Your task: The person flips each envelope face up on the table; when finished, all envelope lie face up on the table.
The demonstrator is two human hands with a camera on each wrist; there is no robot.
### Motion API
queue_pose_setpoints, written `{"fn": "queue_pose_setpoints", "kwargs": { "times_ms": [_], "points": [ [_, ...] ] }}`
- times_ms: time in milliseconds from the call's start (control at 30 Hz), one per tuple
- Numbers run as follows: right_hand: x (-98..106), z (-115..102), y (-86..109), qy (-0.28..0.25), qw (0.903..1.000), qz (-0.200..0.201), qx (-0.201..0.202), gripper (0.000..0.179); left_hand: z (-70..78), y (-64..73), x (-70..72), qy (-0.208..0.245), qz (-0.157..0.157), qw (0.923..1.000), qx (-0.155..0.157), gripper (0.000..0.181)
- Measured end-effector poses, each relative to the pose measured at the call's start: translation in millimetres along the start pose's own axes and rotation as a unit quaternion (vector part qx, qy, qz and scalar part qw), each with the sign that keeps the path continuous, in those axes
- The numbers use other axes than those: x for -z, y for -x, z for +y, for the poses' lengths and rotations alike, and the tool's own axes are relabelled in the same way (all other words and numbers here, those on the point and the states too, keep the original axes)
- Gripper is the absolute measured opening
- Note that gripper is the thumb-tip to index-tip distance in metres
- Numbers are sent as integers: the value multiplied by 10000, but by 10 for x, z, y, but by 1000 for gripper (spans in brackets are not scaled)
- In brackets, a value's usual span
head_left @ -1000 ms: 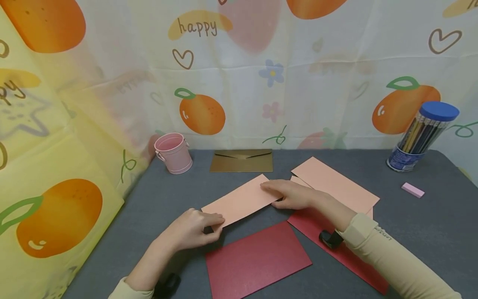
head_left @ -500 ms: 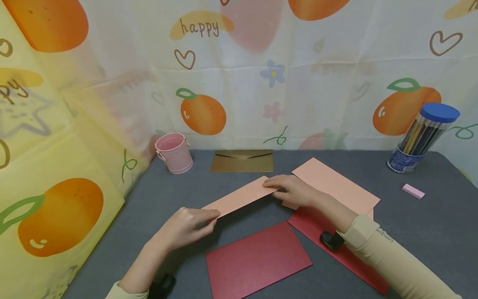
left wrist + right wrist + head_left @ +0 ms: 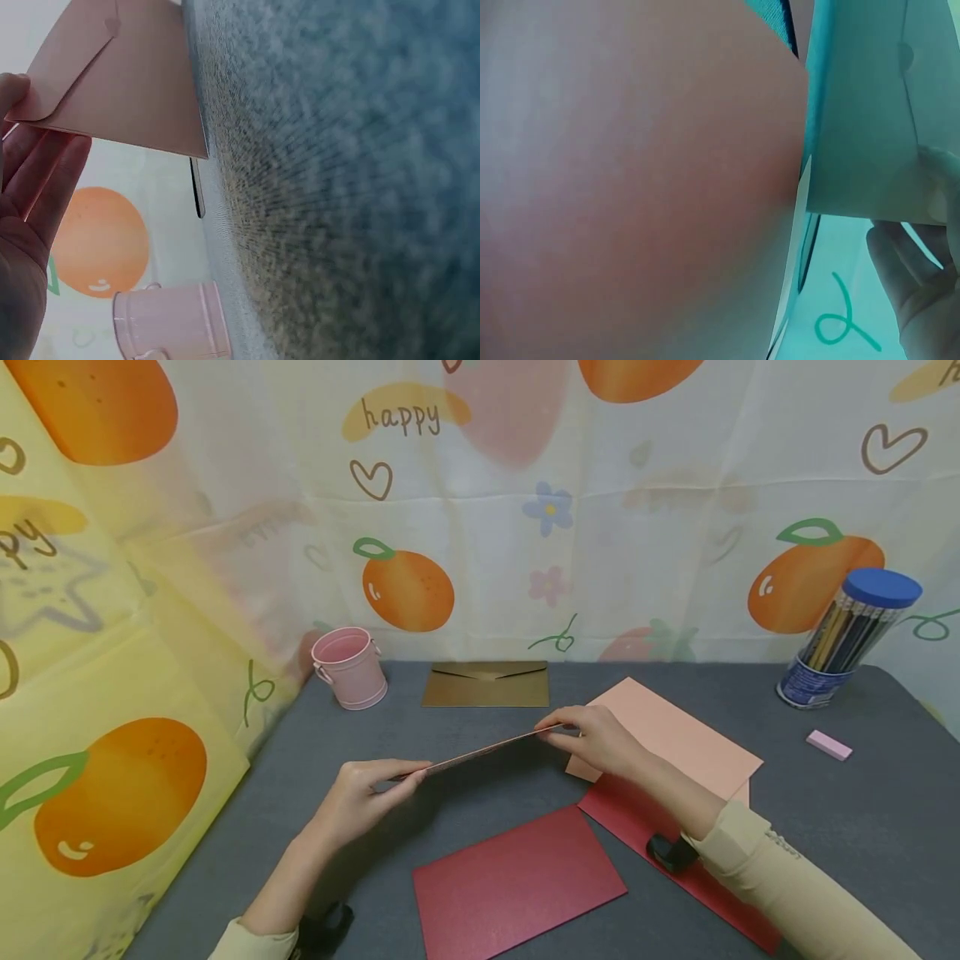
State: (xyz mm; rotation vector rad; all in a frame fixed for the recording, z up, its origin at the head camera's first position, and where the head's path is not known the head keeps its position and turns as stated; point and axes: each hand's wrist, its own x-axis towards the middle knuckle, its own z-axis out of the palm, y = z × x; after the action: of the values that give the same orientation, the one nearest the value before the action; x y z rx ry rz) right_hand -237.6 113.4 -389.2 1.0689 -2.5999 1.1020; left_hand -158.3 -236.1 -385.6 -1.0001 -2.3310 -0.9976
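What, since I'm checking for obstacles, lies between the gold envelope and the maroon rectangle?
In the head view, the peach envelope, held edge-on by the left hand and right hand; grey tabletop shows on either side.

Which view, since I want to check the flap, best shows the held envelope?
The left wrist view: the envelope shows its flap clearly, though part runs out of frame. The head view has it nearly edge-on, a thin line. The right wrist view shows part of it, flap edge included, but dim and tinted.
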Motion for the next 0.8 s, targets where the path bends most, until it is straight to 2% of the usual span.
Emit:
{"fn": "queue_pose_setpoints", "kwargs": {
  "times_ms": [167, 333, 467, 600, 800],
  "points": [
    [-4, -15, -7, -248, 9990, 286, -247, 10, -70, -2, 1, 574, 258, 9973, 373, 19],
    [1, 4, -43, -570, 9963, 415, -497, 8, -103, -28, 6, 1030, 484, 9896, 875, 16],
    [3, 35, -76, -742, 9937, 416, -733, 7, -17, -108, 51, 1236, 597, 9820, 1294, 13],
    [5, 58, -112, -760, 9918, 397, -942, 2, 48, -179, 101, 1311, 555, 9752, 1695, 12],
    [1, 90, -151, -466, 9928, 220, -1084, 9, -221, -108, 61, 1150, 155, 9645, 2373, 10]
  ]
}}
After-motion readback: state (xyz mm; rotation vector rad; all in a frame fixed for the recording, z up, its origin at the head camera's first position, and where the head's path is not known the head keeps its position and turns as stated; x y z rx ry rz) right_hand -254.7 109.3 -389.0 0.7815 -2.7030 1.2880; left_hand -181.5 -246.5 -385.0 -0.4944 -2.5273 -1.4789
